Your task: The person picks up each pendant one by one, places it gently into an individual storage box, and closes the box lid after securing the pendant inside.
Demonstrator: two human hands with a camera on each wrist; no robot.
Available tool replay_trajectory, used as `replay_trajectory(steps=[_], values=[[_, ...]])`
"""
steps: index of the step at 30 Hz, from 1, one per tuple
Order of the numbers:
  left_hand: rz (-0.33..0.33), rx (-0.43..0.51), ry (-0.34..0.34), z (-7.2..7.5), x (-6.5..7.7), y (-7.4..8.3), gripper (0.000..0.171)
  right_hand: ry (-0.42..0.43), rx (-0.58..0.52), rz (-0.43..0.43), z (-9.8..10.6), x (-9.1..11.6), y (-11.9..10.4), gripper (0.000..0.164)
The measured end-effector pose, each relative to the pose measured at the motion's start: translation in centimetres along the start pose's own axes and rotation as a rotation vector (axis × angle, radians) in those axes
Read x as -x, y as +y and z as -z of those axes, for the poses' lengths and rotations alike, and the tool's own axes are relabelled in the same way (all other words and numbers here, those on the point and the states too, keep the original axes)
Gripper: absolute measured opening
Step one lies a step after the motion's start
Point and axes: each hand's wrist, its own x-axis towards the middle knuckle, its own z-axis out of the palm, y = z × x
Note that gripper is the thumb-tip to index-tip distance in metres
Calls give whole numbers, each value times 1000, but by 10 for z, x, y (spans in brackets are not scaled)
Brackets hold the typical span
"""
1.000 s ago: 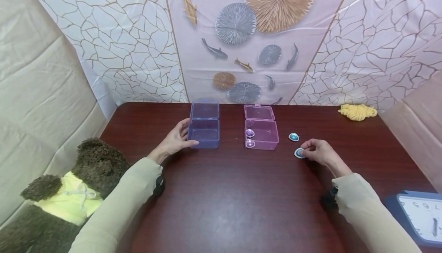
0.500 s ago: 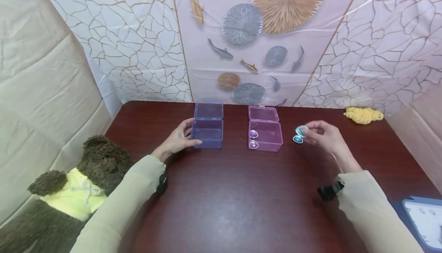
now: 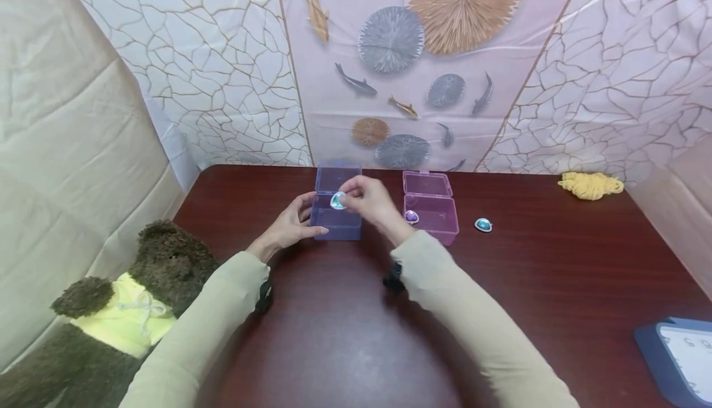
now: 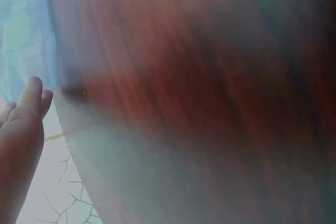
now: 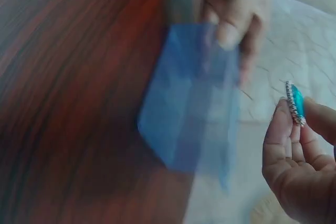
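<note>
My right hand (image 3: pixel 371 203) pinches a teal gem (image 3: pixel 337 200) with a beaded silver rim, holding it over the open blue plastic box (image 3: pixel 340 232). In the right wrist view the gem (image 5: pixel 296 103) sits on edge between thumb and fingertips. My left hand (image 3: pixel 286 225) holds the box's left side, thumb at the front and fingers farther back. To the right stands an open pink plastic box (image 3: pixel 447 233); a purple gem (image 3: pixel 411 217) shows inside, and my right wrist hides part of this box. Another teal gem (image 3: pixel 483 225) lies on the table right of it.
A yellow yarn bundle (image 3: pixel 591 185) lies at the table's back right. A blue-framed clock (image 3: pixel 648 352) is at the lower right edge. A brown plush toy (image 3: pixel 169 266) in yellow clothing sits left of the table (image 3: pixel 345 334). Patterned cloth hangs behind.
My right hand picked the nearer teal gem off the table, lifted it past the other one, and carried it left over the blue box. My left hand has stayed at that box.
</note>
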Motion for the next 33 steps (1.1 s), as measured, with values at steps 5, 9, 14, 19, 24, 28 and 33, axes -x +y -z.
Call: replay_trajectory(steps=[5, 9, 14, 19, 24, 28, 33], values=[[-2, -20, 1, -2, -3, -1, 89, -86, 198, -36, -23, -13, 1, 12], [-8, -3, 3, -2, -3, 1, 88, -155, 376, -61, -32, -18, 3, 13], [-38, 33, -3, -2, -2, 0, 86, -229, 448, -128, -39, -24, 7, 11], [-41, 48, 0, -2, -1, -2, 86, -279, 526, -111, -45, -29, 12, 10], [-38, 43, 4, -3, 0, -2, 86, -297, 592, -154, -50, -37, 15, 12], [-30, 44, 8, -4, 0, 0, 87, -318, 641, -212, -55, -53, 30, 13], [-38, 43, 2, -5, 0, 0, 86, -294, 606, -82, -61, -84, 80, 13]])
